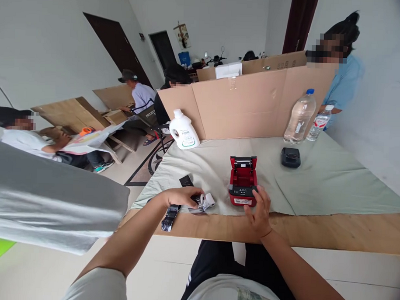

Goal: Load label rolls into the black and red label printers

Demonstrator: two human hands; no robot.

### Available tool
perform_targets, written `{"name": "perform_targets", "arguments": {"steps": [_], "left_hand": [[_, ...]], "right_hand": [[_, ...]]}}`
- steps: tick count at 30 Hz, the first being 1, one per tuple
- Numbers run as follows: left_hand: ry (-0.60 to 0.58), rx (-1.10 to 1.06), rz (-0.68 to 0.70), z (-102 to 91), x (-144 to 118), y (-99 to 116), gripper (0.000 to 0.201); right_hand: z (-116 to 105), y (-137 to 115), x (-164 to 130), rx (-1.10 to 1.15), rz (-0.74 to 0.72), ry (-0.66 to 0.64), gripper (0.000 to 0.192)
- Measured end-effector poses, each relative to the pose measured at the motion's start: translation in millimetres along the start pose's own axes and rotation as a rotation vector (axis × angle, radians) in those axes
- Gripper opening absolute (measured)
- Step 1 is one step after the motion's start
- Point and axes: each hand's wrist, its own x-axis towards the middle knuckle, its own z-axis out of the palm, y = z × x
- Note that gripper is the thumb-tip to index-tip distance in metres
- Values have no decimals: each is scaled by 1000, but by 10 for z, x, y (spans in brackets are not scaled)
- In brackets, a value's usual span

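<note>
Printer [242,182], red with its lid tipped open, sits near the front edge of the bench [315,230] on a pale green cloth [333,181], and my right hand [258,211] rests against its front, fingers spread over the near corner rather than closed around it. My left hand [180,196] lies just to the left, curled over a small white paper roll [208,201] that touches the fingertips; I cannot tell whether the grip is firm. A dark strip [170,217] hangs over the bench edge below that hand, and a small black piece [186,181] lies on the cloth just behind it.

Farther back on the cloth, well apart from the printer, I see a black device [290,157] to the right. Two clear water bottles [300,116] stand side by side at the far right, against a folded cardboard screen [247,103] that walls off the back of the bench. A white jug [184,131] stands at the screen's left end. Nothing lies between my hands and the printer.

Other people sit at low boards [73,112] across the room on the left, and one stands behind the screen at the right. A grey sleeve [47,197] fills the left foreground.
</note>
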Motion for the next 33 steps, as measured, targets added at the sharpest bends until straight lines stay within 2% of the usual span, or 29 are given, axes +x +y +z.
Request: {"name": "perform_targets", "arguments": {"steps": [2, 5, 8, 11, 14, 17, 19, 22, 26, 30, 33], "left_hand": [[-45, -61, 91, -29, 111, 332, 41], [-6, -114, 201, -41, 466, 712, 34], [88, -56, 273, -12, 943, 888, 31], [183, 159, 232, 56, 1356, 921, 32], [267, 353, 155, 141, 1594, 918, 38], [326, 460, 106, 215, 1682, 944, 39], [342, 530, 74, 249, 1706, 973, 38], [344, 640, 4, 274, 1750, 1005, 42], [270, 727, -75, 272, 1852, 1022, 42], [240, 782, -107, 279, 1976, 1044, 30], [264, 840, -130, 305, 2048, 1069, 22]], "right_hand": [[3, -180, 42, 223, 92, -139, 56], [60, -375, 91, 546, 375, -339, 66], [82, -427, 120, 646, 604, -338, 73], [7, -397, 153, 604, 716, -250, 75], [-99, -353, 201, 529, 734, -225, 63], [-143, -308, 242, 442, 731, -267, 39], [-130, -279, 261, 384, 718, -292, 32], [-80, -240, 284, 344, 697, -304, 28], [-41, -209, 327, 345, 706, -322, 25], [-47, -196, 362, 316, 709, -350, 29], [-30, -176, 363, 352, 736, -355, 33]]}}
